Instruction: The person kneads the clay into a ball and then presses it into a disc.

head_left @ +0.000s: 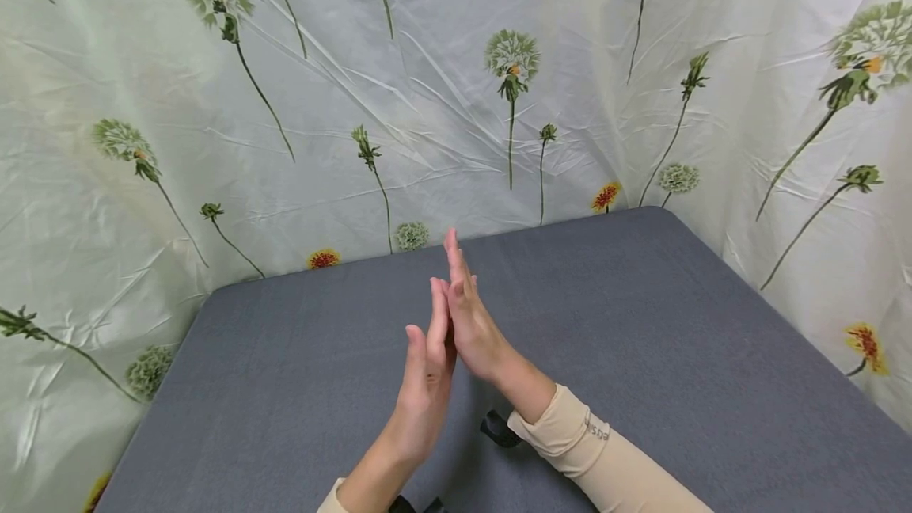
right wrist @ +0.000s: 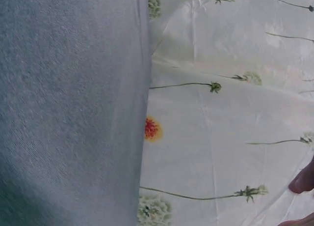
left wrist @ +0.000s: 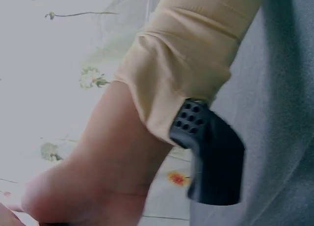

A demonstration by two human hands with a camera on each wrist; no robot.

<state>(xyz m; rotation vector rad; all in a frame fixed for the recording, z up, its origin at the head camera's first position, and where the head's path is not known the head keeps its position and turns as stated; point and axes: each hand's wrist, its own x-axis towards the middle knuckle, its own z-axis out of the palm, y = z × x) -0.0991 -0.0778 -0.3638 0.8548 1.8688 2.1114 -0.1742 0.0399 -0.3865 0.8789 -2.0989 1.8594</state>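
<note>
Two bare hands meet above the middle of a gray tabletop. The left hand point(head_left: 426, 386) rises on the left side of the tabletop's middle, and the right hand point(head_left: 476, 327) leans in toward it from the right. Both are released, with fingers straight and pointing toward the tabletop's far edge. The palms face each other, and the left fingers lie against the inner side of the right hand; the exact line of contact is hidden between them. The right fingertips reach farther toward the tabletop's far edge than the left ones, and the left thumb stands a little apart from its fingers.

The tabletop point(head_left: 299, 370) has rounded far corners, and a soft shadow falls on it below the hands. Over its right part runs a beige right sleeve point(head_left: 620, 457), turned up at the cuff, with small dark lettering too unclear to read. A bit of the left sleeve point(head_left: 332, 499) also shows. A black fitting point(head_left: 500, 428) sits by the right cuff, above the tabletop; in the left wrist view it carries rows of round dimples.

Behind the tabletop and along both its sides hangs a creased white cloth point(head_left: 442, 101), printed with green dandelions point(head_left: 513, 58) and small red-and-yellow flowers point(head_left: 324, 259).
</note>
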